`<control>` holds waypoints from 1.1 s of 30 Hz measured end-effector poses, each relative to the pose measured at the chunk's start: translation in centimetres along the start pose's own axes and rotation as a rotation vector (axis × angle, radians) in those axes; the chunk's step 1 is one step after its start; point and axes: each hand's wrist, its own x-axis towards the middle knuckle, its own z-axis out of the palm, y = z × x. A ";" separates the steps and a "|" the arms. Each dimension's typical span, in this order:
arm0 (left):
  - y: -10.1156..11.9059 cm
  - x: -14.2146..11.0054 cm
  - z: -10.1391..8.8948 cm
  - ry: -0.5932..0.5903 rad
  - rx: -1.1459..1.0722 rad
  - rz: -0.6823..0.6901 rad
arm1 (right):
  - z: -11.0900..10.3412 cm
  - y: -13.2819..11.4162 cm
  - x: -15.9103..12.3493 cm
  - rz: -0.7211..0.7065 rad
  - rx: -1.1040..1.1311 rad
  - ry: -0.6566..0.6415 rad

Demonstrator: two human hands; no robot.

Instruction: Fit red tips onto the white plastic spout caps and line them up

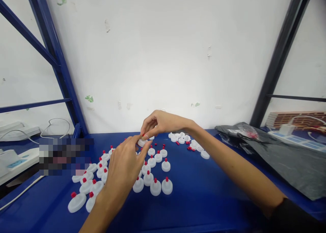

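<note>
Cap [142, 143] of white plastic sits tip-up between your hands: your left hand [124, 161] grips its rim, your right hand [158, 121] pinches its red tip [143, 135] from above; red-tipped caps [167, 186] stand nearby on the blue table [203, 192].

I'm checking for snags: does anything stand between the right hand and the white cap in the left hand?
Nothing visible: the right hand has its fingertips at the red tip on the white cap in the left hand.

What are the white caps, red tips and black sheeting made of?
White caps: probably moulded plastic, satin; milky, smoothly rounded.
Red tips: plastic or rubber, can't tell; smooth-looking, evenly red.
Black sheeting: likely thin plastic film, low sheen; creased.
</note>
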 end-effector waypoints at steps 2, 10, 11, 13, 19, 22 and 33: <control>0.0 0.0 0.0 0.011 -0.010 -0.009 | 0.2 -0.2 0.0 -0.005 0.026 0.010; 0.1 -0.1 -0.1 0.100 -0.070 0.000 | -0.1 -0.2 -0.2 -0.016 0.137 0.024; 0.1 -0.1 -0.1 0.112 -0.072 0.006 | -0.1 0.0 -0.1 -0.017 0.154 0.032; 0.1 -0.1 -0.1 0.148 -0.085 0.021 | -0.2 0.6 0.2 -0.021 0.193 0.044; 0.3 -0.3 -0.1 0.271 -0.158 0.028 | 0.2 2.4 1.0 -0.092 0.376 0.041; 0.4 -0.3 0.0 0.307 -0.181 0.020 | 0.7 2.8 1.5 -0.135 0.426 0.061; 0.9 -0.5 -0.7 0.231 -0.181 -0.069 | 0.6 6.5 2.3 -0.034 0.365 0.298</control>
